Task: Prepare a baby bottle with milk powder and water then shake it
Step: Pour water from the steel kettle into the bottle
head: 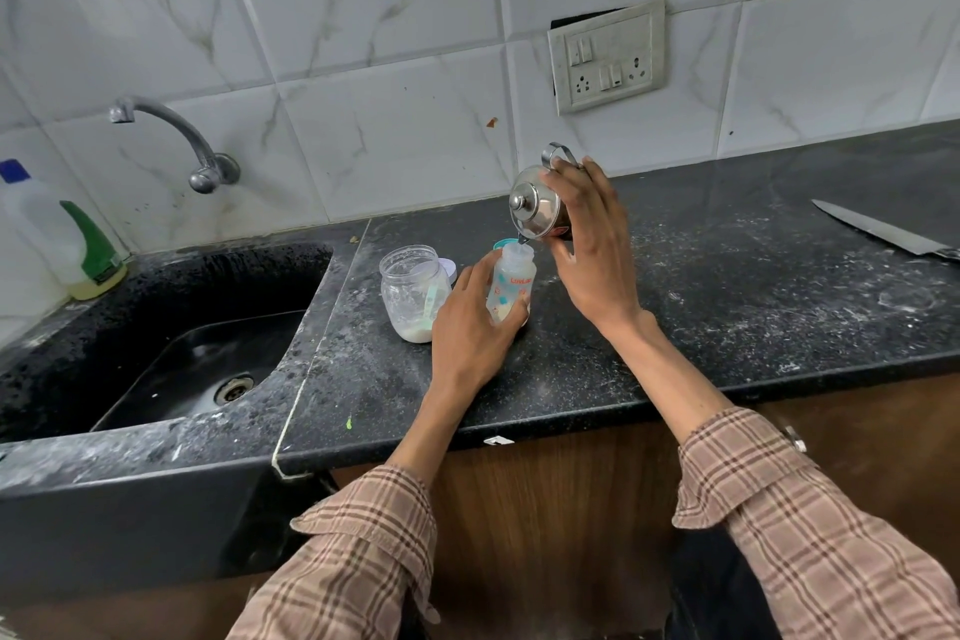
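Note:
A small clear baby bottle (514, 278) with orange print stands uncapped on the black counter, with a little pale powder at its bottom. My left hand (470, 327) grips its lower part. My right hand (589, 244) holds a small steel kettle (535, 208) tilted left, its spout right over the bottle's mouth. To the left of the bottle stands an open glass jar (413, 291) with milk powder at the bottom and a pale green scoop inside. A teal bottle cap (505, 243) peeks out behind the bottle.
A white jar lid (448, 268) lies behind the jar. A black sink (192, 359) with a wall tap (200, 151) is at left, with a cleaner bottle (62, 239) by it. A knife (883, 234) lies at far right. A wall socket (608, 55) is above.

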